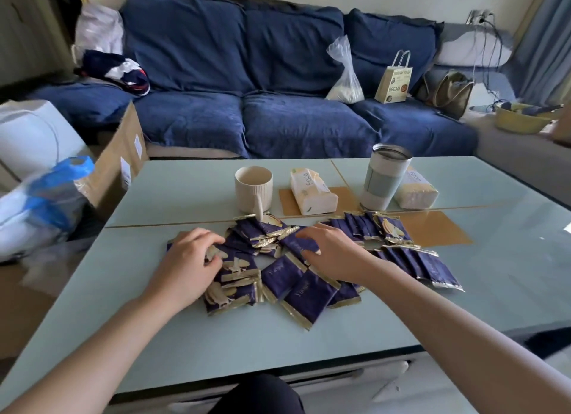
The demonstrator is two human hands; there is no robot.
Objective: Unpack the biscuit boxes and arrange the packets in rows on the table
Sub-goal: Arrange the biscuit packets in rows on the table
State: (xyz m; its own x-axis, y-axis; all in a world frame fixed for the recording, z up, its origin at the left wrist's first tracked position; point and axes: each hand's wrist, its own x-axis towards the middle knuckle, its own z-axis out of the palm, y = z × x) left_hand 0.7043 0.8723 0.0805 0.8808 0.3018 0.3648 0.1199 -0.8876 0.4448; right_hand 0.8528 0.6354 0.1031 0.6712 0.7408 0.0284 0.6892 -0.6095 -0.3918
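Packets: a loose heap of dark blue foil biscuit packets [304,293] with gold crimped ends lies on the table [191,194], between its middle seam and its near edge; many overlap, some face up, some face down.
Side stack: a fanned run of the same packets [411,256] trails toward the right edge, shingled one on another rather than set in clean rows.
Left hand: the left hand [188,259] lies palm down on the left part of the heap, fingers curled over a packet; whether it pinches that packet or only presses it cannot be told.
Right hand: the right hand [333,253] rests on the middle of the heap, fingers bent and fingertips down on a packet; a true pinch is not visible.
Weight: each packet looks light, probably easy to slide or lift with two fingers.
Surface: the foil looks slick and the tabletop glossy, so packets will likely skate and slip off each other when nudged.
Fragility: the biscuits inside probably crack under hard pressing, so a flat, gentle touch suits better.
Where to hold: the crimped gold ends or the long side edges look the safest places to take.
Boxes: no biscuit box shows on the table.
Nearby: a ribbed mug [254,189], a tumbler [386,175] and two tissue packs [312,191] stand toward the far edge, just beyond the heap.
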